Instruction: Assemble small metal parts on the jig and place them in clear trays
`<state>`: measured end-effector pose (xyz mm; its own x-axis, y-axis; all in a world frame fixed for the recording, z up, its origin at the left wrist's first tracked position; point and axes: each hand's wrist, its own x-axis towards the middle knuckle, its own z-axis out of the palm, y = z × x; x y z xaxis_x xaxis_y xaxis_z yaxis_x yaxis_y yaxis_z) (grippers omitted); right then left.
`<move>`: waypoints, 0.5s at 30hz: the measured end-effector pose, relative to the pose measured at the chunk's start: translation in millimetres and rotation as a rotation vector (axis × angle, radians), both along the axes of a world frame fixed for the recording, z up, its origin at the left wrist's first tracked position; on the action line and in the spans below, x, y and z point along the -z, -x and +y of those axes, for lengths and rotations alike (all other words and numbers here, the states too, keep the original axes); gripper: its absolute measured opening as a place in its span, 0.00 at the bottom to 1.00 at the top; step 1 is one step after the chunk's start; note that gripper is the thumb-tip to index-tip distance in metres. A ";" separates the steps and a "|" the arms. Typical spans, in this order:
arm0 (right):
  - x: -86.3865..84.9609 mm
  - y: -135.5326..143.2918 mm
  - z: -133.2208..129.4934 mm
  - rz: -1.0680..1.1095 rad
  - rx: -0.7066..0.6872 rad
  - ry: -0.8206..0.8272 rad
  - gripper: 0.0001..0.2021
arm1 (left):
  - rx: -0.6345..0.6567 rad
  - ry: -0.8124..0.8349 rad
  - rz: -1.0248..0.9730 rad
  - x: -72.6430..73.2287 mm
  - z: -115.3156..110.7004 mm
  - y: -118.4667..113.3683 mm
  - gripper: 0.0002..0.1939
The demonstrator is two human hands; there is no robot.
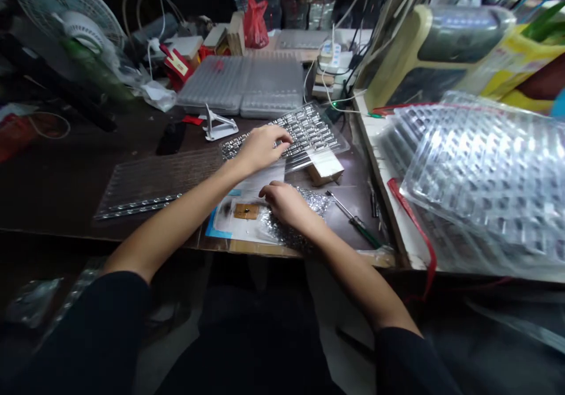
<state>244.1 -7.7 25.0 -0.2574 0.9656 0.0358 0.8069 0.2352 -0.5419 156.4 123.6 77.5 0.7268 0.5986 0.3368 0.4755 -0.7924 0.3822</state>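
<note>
Head view: brown block point(246, 211) on white sheet point(242, 231), lower centre. Left hand point(263, 143), just above centre, fingers half-curled over tray of metal parts point(306, 127); any hold hidden. Right hand point(286, 202), just below centre, fingers bent over loose metal heap point(282, 233); cannot tell if anything pinched. Light fingertip pinch, tray level, seems best.

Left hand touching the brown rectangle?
Apart. The head view shows a pale surface plainly between the left hand and the brown rectangle.
</note>
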 end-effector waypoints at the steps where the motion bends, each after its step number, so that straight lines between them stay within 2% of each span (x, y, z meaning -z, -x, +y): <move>1: 0.3 -0.9 1.2 0.037 0.004 0.000 0.15 | 0.020 -0.015 -0.011 3.4 0.4 -18.3 0.10; 4: -0.6 -2.5 4.7 0.121 -0.008 0.002 0.14 | 0.037 -0.087 0.022 14.3 -0.6 -59.6 0.08; 6: -1.3 -2.6 6.7 0.127 -0.020 0.013 0.15 | 0.034 -0.124 0.054 19.9 -2.1 -74.4 0.07; 11: -1.8 -0.2 8.6 0.091 0.038 -0.006 0.17 | 0.034 -0.051 0.062 25.4 -3.5 -81.0 0.07; 15: -1.1 1.5 8.0 0.069 0.041 -0.019 0.16 | -0.029 0.026 0.078 25.2 -5.7 -82.8 0.10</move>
<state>242.6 0.3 26.2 -0.2139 0.9743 0.0705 0.7767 0.2134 -0.5926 239.2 117.9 52.3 0.7325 0.6274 0.2642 0.5272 -0.7683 0.3630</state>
